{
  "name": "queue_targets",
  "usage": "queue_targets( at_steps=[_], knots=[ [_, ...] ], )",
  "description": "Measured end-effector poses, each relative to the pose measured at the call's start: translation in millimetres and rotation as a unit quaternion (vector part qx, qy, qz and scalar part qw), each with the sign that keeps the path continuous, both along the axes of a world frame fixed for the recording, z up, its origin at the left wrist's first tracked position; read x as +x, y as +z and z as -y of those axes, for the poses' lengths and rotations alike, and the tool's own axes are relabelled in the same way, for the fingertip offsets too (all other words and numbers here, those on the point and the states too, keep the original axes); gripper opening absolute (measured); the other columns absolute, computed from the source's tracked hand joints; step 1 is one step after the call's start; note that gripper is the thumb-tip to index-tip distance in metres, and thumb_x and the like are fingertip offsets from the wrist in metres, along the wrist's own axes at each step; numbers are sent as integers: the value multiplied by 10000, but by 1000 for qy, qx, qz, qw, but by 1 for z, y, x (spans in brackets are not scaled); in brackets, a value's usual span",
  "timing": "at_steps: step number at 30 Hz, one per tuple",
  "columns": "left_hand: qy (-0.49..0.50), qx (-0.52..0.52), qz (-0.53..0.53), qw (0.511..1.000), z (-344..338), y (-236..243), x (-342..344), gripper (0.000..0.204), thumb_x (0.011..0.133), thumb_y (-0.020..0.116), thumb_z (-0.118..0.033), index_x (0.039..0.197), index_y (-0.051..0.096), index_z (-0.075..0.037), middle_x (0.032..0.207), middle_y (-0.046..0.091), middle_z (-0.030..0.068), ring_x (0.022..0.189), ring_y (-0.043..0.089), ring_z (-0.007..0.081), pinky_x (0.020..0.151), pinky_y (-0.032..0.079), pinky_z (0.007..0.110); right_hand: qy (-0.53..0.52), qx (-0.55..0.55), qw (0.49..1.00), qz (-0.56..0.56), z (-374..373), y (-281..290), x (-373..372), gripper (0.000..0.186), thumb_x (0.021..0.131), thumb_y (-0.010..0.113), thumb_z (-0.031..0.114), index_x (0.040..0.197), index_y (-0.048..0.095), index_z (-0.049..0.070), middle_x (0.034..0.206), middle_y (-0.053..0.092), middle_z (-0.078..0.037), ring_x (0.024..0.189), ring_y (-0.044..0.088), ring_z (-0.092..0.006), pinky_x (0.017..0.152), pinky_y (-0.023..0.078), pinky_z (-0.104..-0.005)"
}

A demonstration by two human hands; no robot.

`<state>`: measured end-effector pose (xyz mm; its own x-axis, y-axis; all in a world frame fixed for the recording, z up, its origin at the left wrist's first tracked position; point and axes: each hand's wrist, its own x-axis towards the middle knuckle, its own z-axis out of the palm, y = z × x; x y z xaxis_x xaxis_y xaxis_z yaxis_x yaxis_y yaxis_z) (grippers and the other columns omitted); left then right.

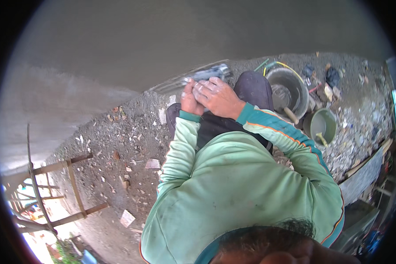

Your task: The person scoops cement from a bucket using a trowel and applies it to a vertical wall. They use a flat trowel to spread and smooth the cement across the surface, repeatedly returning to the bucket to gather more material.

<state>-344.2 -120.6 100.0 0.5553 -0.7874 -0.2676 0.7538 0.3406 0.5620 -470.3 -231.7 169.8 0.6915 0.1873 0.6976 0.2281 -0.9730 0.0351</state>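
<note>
Both hands are meeting at a plastering trowel [209, 73] lying against the grey wall [163, 48] just above the ground. Right hand [218, 96] w/ fingers [202, 88] curling down onto the blurred trowel, gripping it. Left hand [188, 99] is pressing beside it, fingers closed. Mortar tub [290, 90] & green bucket [321, 125] are sitting on the rubble floor [127, 145] to the right.
</note>
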Motion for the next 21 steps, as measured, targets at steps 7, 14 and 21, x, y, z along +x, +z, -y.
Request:
queue_targets(
  at_steps=[7,14,21],
  knots=[
    [109,63,89,988,-15,-15,61,258,1003,476,-319,1016,589,-88,923,672,117,736,641,276,642,577,450,-278,328,900,73,163,-28,-141,217,861,664,134,1069,695,80,1029,702,-104,975,663,-312,913,492,-436],
    [-78,197,-2,977,88,-96,-9,583,1065,249,-486,1501,345,-111,1480,481,167,1358,420,405,1126,333,589,-598,440,658,-127,315,-241,-331,596,938,607,445,1346,591,11,1332,606,-247,1247,563,-414,1052,431,-458],
    [-225,213,-106,945,180,-170,-142,722,1030,334,-580,1613,81,-239,1600,354,121,1482,277,378,1158,201,639,-515,612,586,-130,257,-240,-313,654,955,590,456,1379,554,-39,1374,582,-270,1307,538,-362,1070,415,-392]
  ],
)
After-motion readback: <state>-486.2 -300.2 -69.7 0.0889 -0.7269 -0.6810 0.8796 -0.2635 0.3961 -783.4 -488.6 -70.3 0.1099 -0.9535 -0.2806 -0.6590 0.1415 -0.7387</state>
